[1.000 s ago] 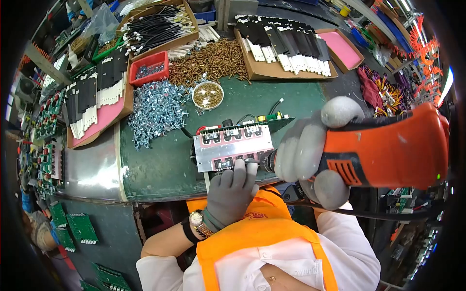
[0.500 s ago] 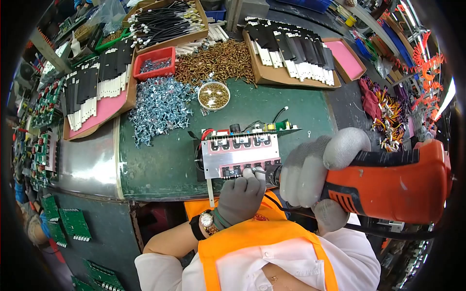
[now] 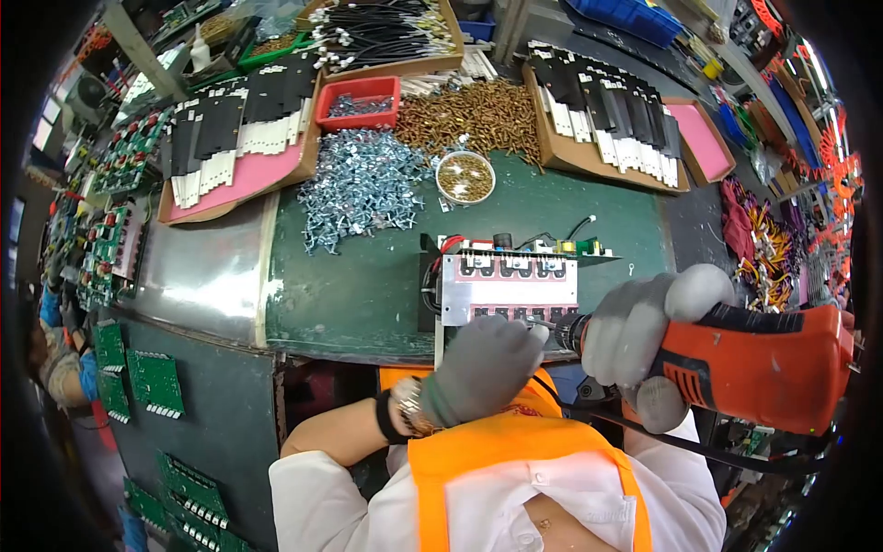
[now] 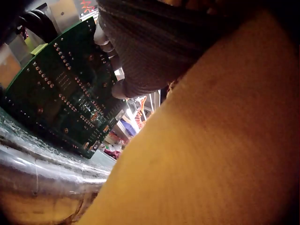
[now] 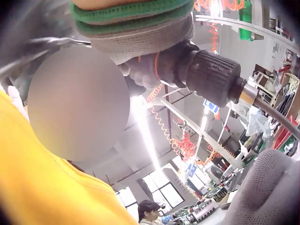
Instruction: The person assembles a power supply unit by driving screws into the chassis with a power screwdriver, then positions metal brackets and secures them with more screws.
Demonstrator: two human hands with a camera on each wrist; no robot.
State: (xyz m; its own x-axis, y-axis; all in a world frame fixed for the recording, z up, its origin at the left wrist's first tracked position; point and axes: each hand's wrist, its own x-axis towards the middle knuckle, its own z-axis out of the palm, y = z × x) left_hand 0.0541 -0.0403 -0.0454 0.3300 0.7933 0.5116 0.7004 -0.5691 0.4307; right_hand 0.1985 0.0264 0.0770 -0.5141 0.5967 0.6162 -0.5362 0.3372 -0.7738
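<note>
— Levelled out, hadn't it, the driver (image 3: 763, 368), after tilting upward a second before?
— Yes, and the left grip (image 3: 483, 368) had changed too. Fingers that had lain straight were now curled over the near edge of the board (image 3: 509, 290).
— Holding it?
— Curled round that edge. From the left wrist, the fingertips (image 4: 102, 36) pressed the board's green underside.
— And the right grip (image 3: 635, 336)?
— Wrapped tight round the orange driver, thumb on top. The bit (image 3: 544, 323) pointed left, its tip just right of the left grip's knuckles, at the board's near edge. I could not tell whether the tip met a screw.
— Where did the board lie?
— On the green desk (image 3: 368, 294), touching the left grip on its far side and just left of the right grip.
— What else was about?
— Beyond both grips, well apart, stood a bowl (image 3: 464, 177) of brass screws. A heap of silver clips (image 3: 359, 189) lay left of it, and loose screws (image 3: 478, 110) behind.
</note>
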